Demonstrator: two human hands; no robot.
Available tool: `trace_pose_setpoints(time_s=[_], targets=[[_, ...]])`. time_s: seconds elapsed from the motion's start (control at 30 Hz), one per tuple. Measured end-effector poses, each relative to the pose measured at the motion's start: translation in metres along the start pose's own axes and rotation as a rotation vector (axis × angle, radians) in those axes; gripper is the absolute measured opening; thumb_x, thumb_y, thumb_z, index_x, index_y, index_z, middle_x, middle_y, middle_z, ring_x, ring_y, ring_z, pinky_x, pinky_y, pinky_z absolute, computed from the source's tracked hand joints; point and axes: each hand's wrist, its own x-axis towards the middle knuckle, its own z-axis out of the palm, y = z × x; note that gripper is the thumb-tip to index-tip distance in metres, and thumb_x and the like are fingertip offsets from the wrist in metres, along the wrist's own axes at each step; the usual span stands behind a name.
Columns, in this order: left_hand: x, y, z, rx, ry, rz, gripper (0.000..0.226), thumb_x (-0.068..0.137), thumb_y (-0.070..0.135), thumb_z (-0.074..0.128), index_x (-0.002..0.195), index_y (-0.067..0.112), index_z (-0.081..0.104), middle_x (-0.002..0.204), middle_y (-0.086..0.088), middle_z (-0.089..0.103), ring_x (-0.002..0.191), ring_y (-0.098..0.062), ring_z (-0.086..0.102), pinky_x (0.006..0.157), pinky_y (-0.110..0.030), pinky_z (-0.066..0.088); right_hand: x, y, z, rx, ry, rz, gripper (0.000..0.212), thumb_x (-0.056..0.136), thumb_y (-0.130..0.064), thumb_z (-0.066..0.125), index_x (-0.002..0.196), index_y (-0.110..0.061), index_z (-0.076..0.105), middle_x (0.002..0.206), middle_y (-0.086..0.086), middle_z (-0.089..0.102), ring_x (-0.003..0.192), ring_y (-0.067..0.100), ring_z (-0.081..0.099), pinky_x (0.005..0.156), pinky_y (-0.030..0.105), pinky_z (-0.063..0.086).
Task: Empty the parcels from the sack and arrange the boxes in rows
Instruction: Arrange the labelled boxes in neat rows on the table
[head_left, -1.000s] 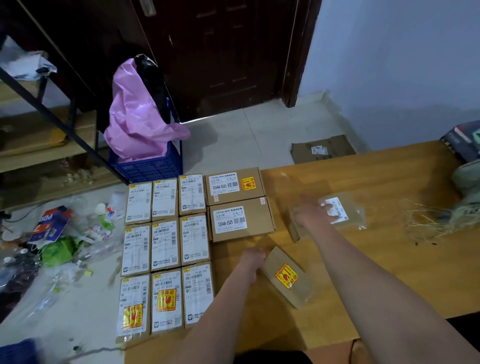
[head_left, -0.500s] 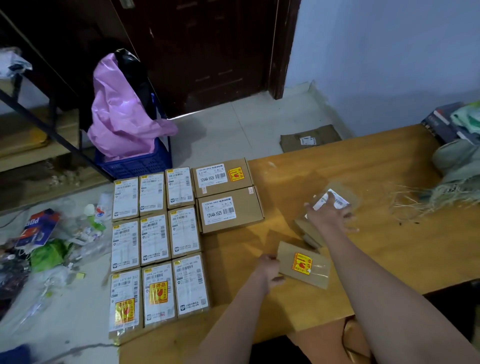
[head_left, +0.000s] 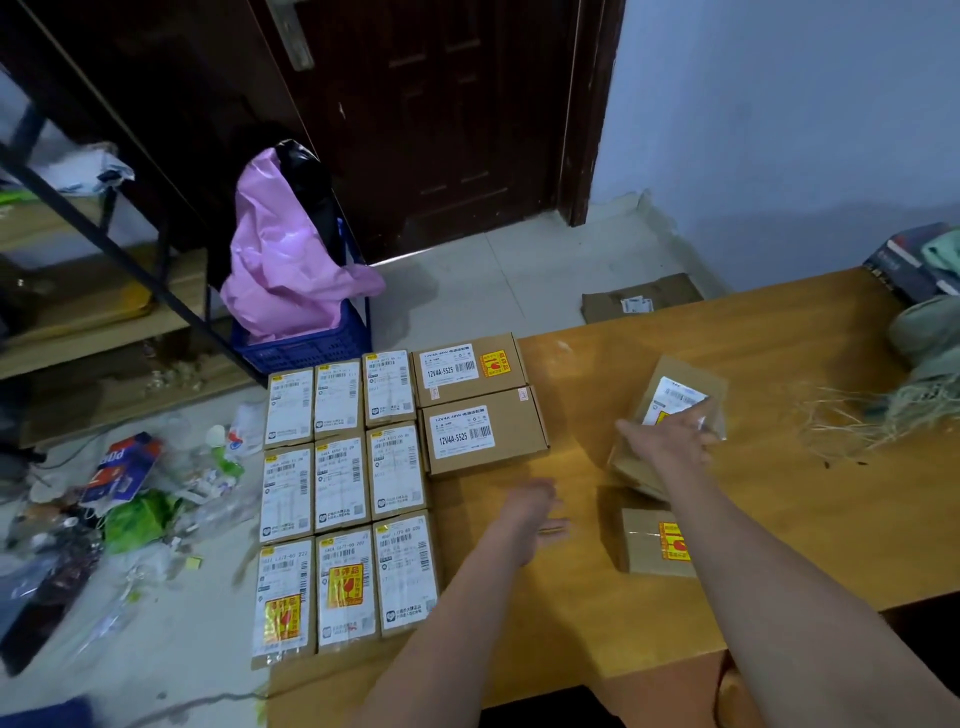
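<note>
The left hand (head_left: 530, 512) is hovering open and empty over the bare tabletop (head_left: 571, 623), fingers spread and blurred, having let go of the small box (head_left: 655, 543) it was gripping half a second ago. That box is now lying flat near the front edge, its red-and-yellow sticker facing up and its right side hidden by the right forearm. Further out, the right hand (head_left: 670, 441) is pressing down on a tilted parcel (head_left: 680, 400), fingers splayed over its white label; it is touching the parcel as before, but whether it is actually gripping is hard to tell. This parcel seems to be leaning on another brown box beneath (mostly hidden by the hand and arm).

To the left, nine labelled boxes (head_left: 340, 488) are sitting in three rows of three, edges touching, with two larger boxes (head_left: 480, 405) stacked in a column beside them; these are lying as they did earlier. At the far right, the sack (head_left: 924, 358) is slumping on the tabletop, cut off by the frame edge, loose straw-like fibres (head_left: 852, 421) trailing from it toward the parcel.
</note>
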Motion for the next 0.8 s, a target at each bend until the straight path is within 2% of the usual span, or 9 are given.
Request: trace_pose_setpoints(time_s=[0.07,0.2,0.27,0.37,0.43,0.5,0.6,0.73,0.8], targets=[[-0.004,0.011,-0.009,-0.020,0.029,0.063,0.033,0.103,0.019,0.039,0.135,0.015,0.050,0.118,-0.010,0.058,0.097,-0.029,0.062,0.089,-0.040,0.055,-0.011,-0.005,-0.002,0.017,0.040,-0.078,0.131,0.070,-0.050,0.078,0.154,-0.020,-0.017,0.156,0.024,0.012,0.136,0.048,0.027,0.107,0.054,0.033],[-0.019,0.030,-0.026,0.008,0.032,0.158,0.035,0.102,0.021,0.044,0.136,0.020,0.049,0.122,-0.007,0.058,0.110,-0.029,0.060,0.092,-0.040,0.055,-0.039,-0.022,-0.002,0.037,-0.042,-0.259,0.132,0.064,-0.055,0.076,0.154,-0.022,-0.015,0.157,0.021,0.013,0.141,0.045,0.025,0.112,0.055,0.033],[-0.028,0.038,-0.034,0.018,0.017,0.195,0.037,0.100,0.023,0.047,0.137,0.023,0.049,0.121,-0.005,0.059,0.113,-0.028,0.059,0.094,-0.040,0.053,-0.057,-0.031,-0.005,0.015,-0.129,-0.351,0.134,0.065,-0.052,0.078,0.154,-0.021,-0.017,0.160,0.020,0.010,0.144,0.042,0.023,0.115,0.051,0.030],[-0.044,0.049,-0.049,-0.004,0.016,0.256,0.036,0.098,0.031,0.054,0.133,0.029,0.047,0.107,-0.001,0.061,0.097,-0.021,0.061,0.089,-0.038,0.050,-0.091,-0.042,-0.009,-0.248,-0.327,-0.542,0.136,0.072,-0.049,0.079,0.152,-0.012,-0.024,0.163,0.019,0.002,0.150,0.035,0.013,0.119,0.041,0.026],[-0.055,0.053,-0.066,-0.023,0.031,0.282,0.043,0.092,0.034,0.062,0.131,0.032,0.045,0.106,-0.003,0.063,0.089,-0.022,0.062,0.082,-0.035,0.052,-0.116,-0.044,-0.012,-0.476,-0.381,-0.675,0.138,0.071,-0.049,0.079,0.151,-0.016,-0.028,0.162,0.017,0.008,0.147,0.035,0.022,0.115,0.040,0.031],[-0.066,0.054,-0.086,-0.031,0.038,0.267,0.055,0.085,0.040,0.070,0.131,0.033,0.041,0.117,-0.008,0.061,0.094,-0.027,0.064,0.085,-0.037,0.055,-0.135,-0.047,-0.017,-0.660,-0.389,-0.780,0.138,0.069,-0.048,0.079,0.152,-0.018,-0.028,0.157,0.014,0.018,0.141,0.034,0.032,0.109,0.038,0.037],[-0.079,0.049,-0.114,-0.029,0.049,0.252,0.066,0.078,0.049,0.076,0.130,0.035,0.039,0.128,-0.012,0.054,0.101,-0.033,0.063,0.092,-0.046,0.055,-0.158,-0.053,-0.025,-0.887,-0.377,-0.890,0.137,0.066,-0.046,0.080,0.154,-0.016,-0.022,0.160,0.007,0.014,0.143,0.031,0.028,0.109,0.039,0.036],[-0.089,0.034,-0.137,-0.111,-0.036,0.247,0.069,0.078,0.040,0.078,0.137,0.028,0.044,0.124,-0.011,0.055,0.104,-0.030,0.061,0.087,-0.046,0.058,-0.179,-0.052,-0.023,-1.041,-0.324,-1.033,0.140,0.064,-0.042,0.083,0.154,-0.021,-0.021,0.164,-0.002,-0.004,0.149,0.028,0.010,0.119,0.044,0.023],[-0.093,0.024,-0.143,-0.147,-0.085,0.239,0.066,0.079,0.033,0.080,0.136,0.018,0.049,0.122,-0.012,0.058,0.107,-0.029,0.060,0.086,-0.045,0.059,-0.181,-0.047,-0.014,-1.009,-0.265,-1.083,0.138,0.064,-0.040,0.084,0.154,-0.029,-0.021,0.164,-0.002,-0.005,0.151,0.028,0.003,0.122,0.046,0.012]])
